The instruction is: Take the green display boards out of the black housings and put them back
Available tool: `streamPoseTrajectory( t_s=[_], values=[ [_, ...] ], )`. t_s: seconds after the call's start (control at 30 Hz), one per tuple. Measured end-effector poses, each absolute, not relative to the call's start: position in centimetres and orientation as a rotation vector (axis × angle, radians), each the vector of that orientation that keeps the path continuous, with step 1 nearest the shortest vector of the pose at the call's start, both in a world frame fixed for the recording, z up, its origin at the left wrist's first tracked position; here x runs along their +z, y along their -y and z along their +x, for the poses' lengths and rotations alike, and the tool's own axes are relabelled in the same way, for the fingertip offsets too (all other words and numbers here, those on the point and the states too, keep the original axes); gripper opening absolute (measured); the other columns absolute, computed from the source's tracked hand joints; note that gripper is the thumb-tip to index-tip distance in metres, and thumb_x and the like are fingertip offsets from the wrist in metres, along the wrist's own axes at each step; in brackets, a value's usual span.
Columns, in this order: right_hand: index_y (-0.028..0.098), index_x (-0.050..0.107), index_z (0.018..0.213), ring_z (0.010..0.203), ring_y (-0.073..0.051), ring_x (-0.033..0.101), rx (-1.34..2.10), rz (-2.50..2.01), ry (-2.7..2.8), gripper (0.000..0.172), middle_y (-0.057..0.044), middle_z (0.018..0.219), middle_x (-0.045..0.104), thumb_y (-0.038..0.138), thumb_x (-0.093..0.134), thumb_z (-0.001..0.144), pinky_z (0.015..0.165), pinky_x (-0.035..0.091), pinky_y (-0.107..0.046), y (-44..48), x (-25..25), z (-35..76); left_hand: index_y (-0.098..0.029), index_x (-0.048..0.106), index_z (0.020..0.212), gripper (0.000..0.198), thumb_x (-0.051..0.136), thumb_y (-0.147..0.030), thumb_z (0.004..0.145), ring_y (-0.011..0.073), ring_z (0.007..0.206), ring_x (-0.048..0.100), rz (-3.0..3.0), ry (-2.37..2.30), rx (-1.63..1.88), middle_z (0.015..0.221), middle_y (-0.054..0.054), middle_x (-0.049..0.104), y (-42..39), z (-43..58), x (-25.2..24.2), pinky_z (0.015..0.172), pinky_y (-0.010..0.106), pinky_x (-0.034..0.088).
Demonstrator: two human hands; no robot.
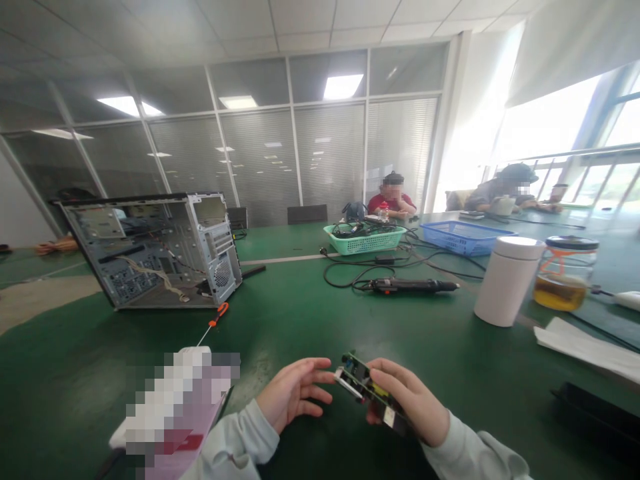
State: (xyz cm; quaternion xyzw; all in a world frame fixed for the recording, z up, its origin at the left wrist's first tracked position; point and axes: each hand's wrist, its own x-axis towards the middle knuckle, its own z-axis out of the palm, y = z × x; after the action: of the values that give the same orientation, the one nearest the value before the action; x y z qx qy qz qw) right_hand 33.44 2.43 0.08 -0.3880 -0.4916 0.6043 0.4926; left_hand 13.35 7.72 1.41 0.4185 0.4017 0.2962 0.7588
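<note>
My right hand (407, 397) grips a small green circuit board (356, 368) with a metal edge and a yellow part, tilted above the table. Part of the board is hidden behind my fingers. Just left of it, my left hand (300, 392) is open, fingers spread and pointing toward the board's metal end. Whether the fingertips touch it I cannot tell. Beyond my left hand stands an opened computer case (155, 250), its bare inside and loose cables showing. An orange-handled tool with a thin shaft (219, 315) lies in front of the case.
A black electric screwdriver (415, 286) lies mid-table with its cord. Behind it are a green basket (367, 243) of cables and a blue basket (463, 240). At right stand a white cup (507, 283) and a glass jar (565, 273). Two people sit across the table.
</note>
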Motion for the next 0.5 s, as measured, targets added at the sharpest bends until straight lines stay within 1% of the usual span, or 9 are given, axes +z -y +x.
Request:
streamPoseTrajectory(
  t_s=[0.07,0.13,0.2,0.23,0.3,0.37,0.43,0.47,0.5],
  values=[
    [0.013,0.048,0.081,0.047,-0.014,0.056,1.469,-0.974,1.172,0.050,-0.004,0.065,0.057,0.061,0.057,0.072,0.041,0.039,-0.017,-1.4,-0.4,34.9,-0.015,0.057,0.098,0.030,0.052,-0.036,0.077,0.0135,0.064,0.062,0.901,-0.887,0.637,0.091,0.008,0.066,-7.7,13.4,1.5,0.049,0.021,0.046],
    [0.012,0.048,0.080,0.042,-0.013,0.053,1.405,-1.058,1.163,0.055,-0.004,0.063,0.057,0.065,0.059,0.068,0.038,0.037,-0.016,0.0,-0.8,36.3,-0.016,0.057,0.099,0.030,0.054,-0.036,0.076,0.0136,0.065,0.063,0.905,-0.883,0.642,0.091,0.007,0.066,-7.8,13.3,1.5,0.050,0.021,0.047],
    [0.013,0.048,0.080,0.041,-0.012,0.051,1.296,-1.145,1.154,0.057,-0.004,0.063,0.056,0.067,0.059,0.066,0.037,0.038,-0.017,1.7,-0.8,37.8,-0.016,0.058,0.098,0.031,0.058,-0.036,0.073,0.0138,0.065,0.063,0.922,-0.892,0.650,0.089,0.006,0.067,-7.9,13.3,1.4,0.051,0.021,0.048],
    [0.013,0.049,0.082,0.043,-0.012,0.052,1.224,-1.186,1.148,0.056,-0.004,0.065,0.057,0.067,0.059,0.066,0.038,0.040,-0.019,2.5,-0.5,38.7,-0.016,0.058,0.098,0.033,0.060,-0.036,0.072,0.0139,0.065,0.063,0.928,-0.890,0.650,0.087,0.005,0.067,-8.0,13.2,1.4,0.051,0.021,0.048],
    [0.015,0.051,0.088,0.053,-0.016,0.056,1.041,-1.284,1.139,0.054,-0.006,0.075,0.059,0.064,0.059,0.069,0.046,0.046,-0.023,4.3,0.9,41.0,-0.016,0.059,0.097,0.035,0.063,-0.037,0.069,0.0143,0.064,0.063,0.932,-0.879,0.639,0.083,0.005,0.068,-8.0,13.2,1.4,0.051,0.021,0.048],
    [0.016,0.053,0.094,0.071,-0.022,0.059,0.819,-1.442,1.119,0.057,-0.010,0.087,0.060,0.065,0.060,0.066,0.060,0.049,-0.029,5.9,2.9,44.2,-0.016,0.059,0.096,0.036,0.064,-0.037,0.067,0.0141,0.063,0.063,0.929,-0.871,0.640,0.081,0.004,0.068,-8.0,13.2,1.5,0.050,0.021,0.048],
    [0.017,0.055,0.095,0.089,-0.030,0.055,0.588,-1.657,1.089,0.066,-0.012,0.095,0.059,0.068,0.064,0.053,0.075,0.047,-0.038,7.3,5.0,48.2,-0.015,0.059,0.095,0.035,0.064,-0.036,0.068,0.0137,0.063,0.062,0.927,-0.872,0.641,0.079,0.004,0.067,-7.9,13.2,1.6,0.050,0.021,0.048],
    [0.019,0.056,0.093,0.095,-0.032,0.053,0.469,-1.783,1.070,0.067,-0.012,0.097,0.059,0.067,0.066,0.048,0.082,0.043,-0.042,7.8,5.7,50.3,-0.015,0.059,0.095,0.034,0.064,-0.035,0.068,0.0135,0.062,0.062,0.926,-0.873,0.641,0.078,0.004,0.067,-7.9,13.2,1.7,0.050,0.021,0.048],
    [0.021,0.059,0.091,0.098,-0.033,0.051,0.352,-1.903,1.057,0.064,-0.011,0.100,0.059,0.065,0.066,0.045,0.085,0.039,-0.044,8.4,6.2,52.3,-0.015,0.059,0.095,0.034,0.063,-0.035,0.069,0.0134,0.062,0.062,0.924,-0.874,0.642,0.078,0.004,0.067,-7.8,13.3,1.7,0.051,0.021,0.048]
  ],
)
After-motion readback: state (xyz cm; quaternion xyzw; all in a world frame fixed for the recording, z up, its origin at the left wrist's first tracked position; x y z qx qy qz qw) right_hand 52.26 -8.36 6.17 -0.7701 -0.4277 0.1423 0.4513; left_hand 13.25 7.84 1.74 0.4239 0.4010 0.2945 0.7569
